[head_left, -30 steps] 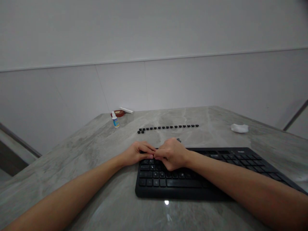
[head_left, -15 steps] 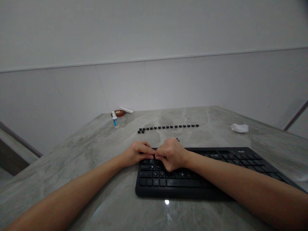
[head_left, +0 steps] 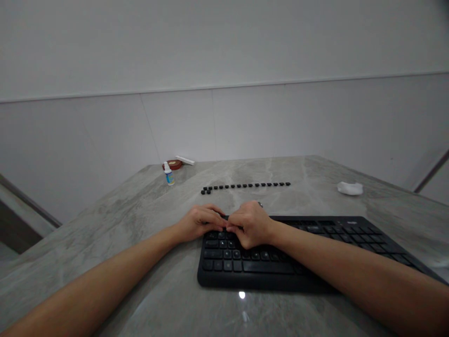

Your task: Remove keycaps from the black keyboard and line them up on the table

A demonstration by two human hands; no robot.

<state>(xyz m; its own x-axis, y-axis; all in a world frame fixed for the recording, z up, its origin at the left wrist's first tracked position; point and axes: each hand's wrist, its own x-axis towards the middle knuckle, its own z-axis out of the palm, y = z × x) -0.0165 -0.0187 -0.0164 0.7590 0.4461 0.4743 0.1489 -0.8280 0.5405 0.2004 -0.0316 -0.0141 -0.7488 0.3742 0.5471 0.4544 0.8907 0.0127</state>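
A black keyboard (head_left: 270,281) lies in front of me, its left end under my hands. My left hand (head_left: 201,222) rests at its upper left corner, fingers drawn together, fingertips on the top rows of keys. Against those fingertips presses my right hand (head_left: 250,224), curled into a closed grip. A small dark, shiny tip (head_left: 260,204) shows just behind its knuckles; the rest of that object is hidden. Whatever lies between the fingertips cannot be made out. Beyond the keyboard, several small black keycaps (head_left: 244,186) stand in a long row, with two more below its left end.
A small white spray bottle (head_left: 169,175) with a blue label stands at the back left. Behind it are a reddish-brown round object (head_left: 173,164) and a white strip (head_left: 184,160). A crumpled white wad (head_left: 350,188) lies at the right on the grey marbled table (head_left: 157,299).
Both hands stay at the same spot on the keyboard. The left fingers have shifted slightly, with the fingertips now bunched closer to the right hand.
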